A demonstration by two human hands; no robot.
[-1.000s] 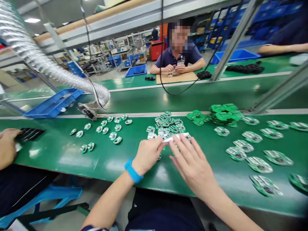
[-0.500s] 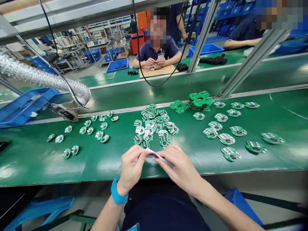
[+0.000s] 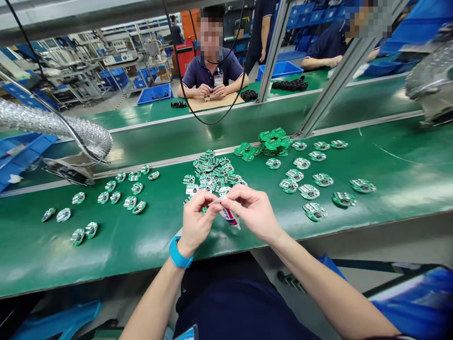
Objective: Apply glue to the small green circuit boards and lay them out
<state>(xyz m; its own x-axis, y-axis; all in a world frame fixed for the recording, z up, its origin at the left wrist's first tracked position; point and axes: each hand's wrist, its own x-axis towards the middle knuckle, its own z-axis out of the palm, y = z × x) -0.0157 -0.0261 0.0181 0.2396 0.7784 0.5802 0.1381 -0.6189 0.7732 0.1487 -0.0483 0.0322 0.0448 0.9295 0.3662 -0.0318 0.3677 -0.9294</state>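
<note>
A small white squeeze tube with red and blue print (image 3: pixel 230 218) is held in front of my body, above the near part of the green bench. My left hand (image 3: pixel 200 212) pinches its flat upper end between thumb and fingers. Beside it, my right hand (image 3: pixel 252 208) grips the same end, fingers curled over the top. The tube's narrow tip points down and to the right. Just beyond my hands lies a heap of green-and-white circuit boards (image 3: pixel 212 170), partly hidden by my fingers.
Single circuit boards are spread at left (image 3: pixel 130 203) and right (image 3: pixel 314 211). Bare green boards (image 3: pixel 274 141) are stacked at the back rail. A silver duct (image 3: pixel 88 137) hangs at left, near a blue bin (image 3: pixel 21 156). A co-worker (image 3: pixel 212 71) sits across the bench.
My view has swung to the right, so the bench items sit further left. The tube has been turned: its printed side and tip now show below my fingers.
</note>
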